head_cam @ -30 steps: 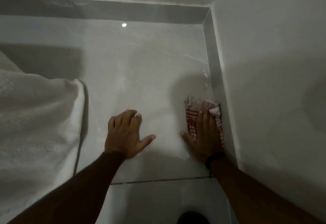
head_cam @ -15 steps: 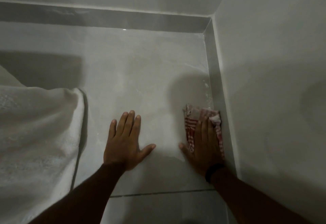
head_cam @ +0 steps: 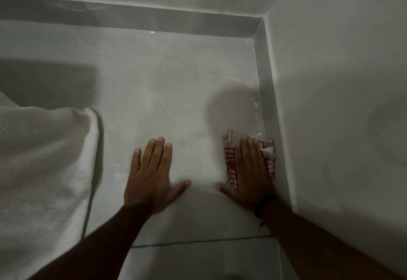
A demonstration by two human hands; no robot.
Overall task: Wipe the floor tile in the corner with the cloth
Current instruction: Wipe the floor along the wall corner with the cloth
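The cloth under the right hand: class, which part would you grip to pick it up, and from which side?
Grip the cloth at its bunched far-left corner, coming from above and from the open floor tile side. The right hand covers its middle, and its right edge lies against the skirting, leaving no room there.

walls [head_cam: 343, 63]: pale, meet in corner | skirting [head_cam: 154, 18]: grey | white fabric [head_cam: 44, 158]: left | light: dim

Cloth [head_cam: 267, 150] under right hand [head_cam: 248, 176] against the skirting [head_cam: 267, 94]; left hand [head_cam: 149, 176] flat on tile [head_cam: 176, 85], towel [head_cam: 44, 158] leftward.
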